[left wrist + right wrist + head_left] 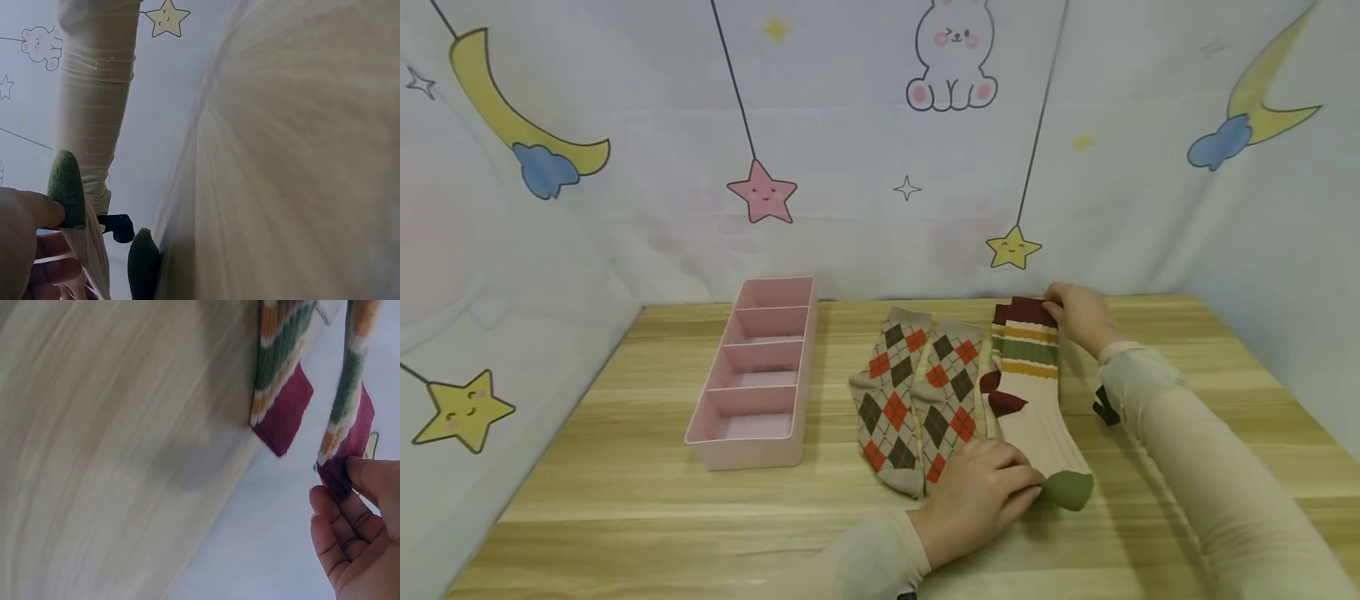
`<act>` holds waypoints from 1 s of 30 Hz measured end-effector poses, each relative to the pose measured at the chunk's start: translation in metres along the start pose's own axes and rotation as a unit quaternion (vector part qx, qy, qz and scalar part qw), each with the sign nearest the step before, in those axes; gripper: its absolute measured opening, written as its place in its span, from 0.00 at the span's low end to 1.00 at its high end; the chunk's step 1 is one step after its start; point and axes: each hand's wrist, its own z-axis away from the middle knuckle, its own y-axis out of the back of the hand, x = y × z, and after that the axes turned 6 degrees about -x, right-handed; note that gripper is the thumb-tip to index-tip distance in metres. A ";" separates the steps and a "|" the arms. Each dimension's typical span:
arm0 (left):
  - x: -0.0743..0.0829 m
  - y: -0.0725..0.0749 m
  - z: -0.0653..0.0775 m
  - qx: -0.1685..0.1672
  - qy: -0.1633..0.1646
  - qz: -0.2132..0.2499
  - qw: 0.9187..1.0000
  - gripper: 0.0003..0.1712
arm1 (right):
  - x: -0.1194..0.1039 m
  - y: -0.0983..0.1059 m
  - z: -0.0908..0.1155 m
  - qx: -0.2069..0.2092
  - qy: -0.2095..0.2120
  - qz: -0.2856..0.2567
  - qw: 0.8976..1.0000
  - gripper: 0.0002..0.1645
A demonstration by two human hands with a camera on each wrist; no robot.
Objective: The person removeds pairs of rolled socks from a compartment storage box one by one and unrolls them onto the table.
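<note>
A cream sock (pixel 1037 425) with a green toe, maroon heel and striped maroon cuff is stretched lengthwise between both hands. My left hand (pixel 981 496) pinches its green toe (pixel 65 187) between thumb and fingers. At the far end my right hand (pixel 1078 317) pinches the maroon cuff (pixel 340 472). A matching second sock lies largely hidden beneath; its cuff (pixel 287 419) and green toe (pixel 144 265) show apart from the held one. Left of these, two beige argyle socks (pixel 887 400) lie side by side, the nearer foot of one partly covered by my left hand.
A pink tray (pixel 805 400) with several compartments stands on the left of the wood-grain table (pixel 625 467). A pale cloth (pixel 865 125) printed with stars, moons and a rabbit hangs behind the table's back edge.
</note>
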 end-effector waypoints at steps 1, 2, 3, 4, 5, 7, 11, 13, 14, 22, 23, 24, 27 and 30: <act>0.001 0.000 -0.002 0.003 -0.003 -0.003 1.000 0.04 | 0.001 0.002 0.002 0.001 -0.001 0.000 1.000 0.12; 0.003 0.001 -0.004 0.006 -0.005 -0.004 1.000 0.04 | 0.003 0.004 0.003 0.003 -0.001 0.002 1.000 0.12; 0.004 0.001 -0.006 0.007 -0.008 -0.007 1.000 0.04 | 0.004 0.006 0.005 0.005 -0.003 0.004 1.000 0.12; 0.006 0.001 -0.008 0.007 -0.010 -0.010 1.000 0.04 | 0.005 0.008 0.006 0.005 -0.004 0.006 1.000 0.11; 0.007 0.000 -0.010 0.007 -0.013 -0.013 1.000 0.04 | 0.007 0.009 0.008 0.005 -0.005 0.008 1.000 0.11; 0.010 -0.001 -0.015 0.003 -0.019 -0.015 1.000 0.04 | 0.011 0.011 0.011 0.005 -0.006 0.014 1.000 0.11; 0.018 -0.006 -0.023 -0.014 -0.030 -0.022 0.999 0.04 | 0.021 0.012 0.017 0.006 -0.006 0.018 1.000 0.11; 0.022 -0.010 -0.027 -0.022 -0.035 -0.034 0.999 0.05 | 0.027 0.013 0.021 0.006 -0.007 0.020 1.000 0.11; 0.024 -0.011 -0.029 -0.027 -0.037 -0.041 0.998 0.05 | 0.030 0.013 0.023 0.005 -0.008 0.019 1.000 0.11; 0.032 -0.019 -0.040 -0.070 -0.055 -0.112 0.990 0.06 | 0.046 0.007 0.025 -0.008 -0.020 0.020 1.000 0.11; 0.032 -0.020 -0.041 -0.077 -0.056 -0.115 0.989 0.06 | 0.047 0.006 0.024 -0.012 -0.021 0.020 0.999 0.11; 0.032 -0.021 -0.042 -0.084 -0.056 -0.117 0.988 0.06 | 0.048 0.004 0.023 -0.016 -0.021 0.020 0.999 0.12; 0.032 -0.024 -0.043 -0.103 -0.051 -0.122 0.986 0.06 | 0.050 0.001 0.020 -0.024 -0.026 0.021 0.999 0.12; 0.032 -0.028 -0.046 -0.119 -0.043 -0.125 0.984 0.06 | 0.053 -0.002 0.018 -0.028 -0.033 0.022 0.999 0.12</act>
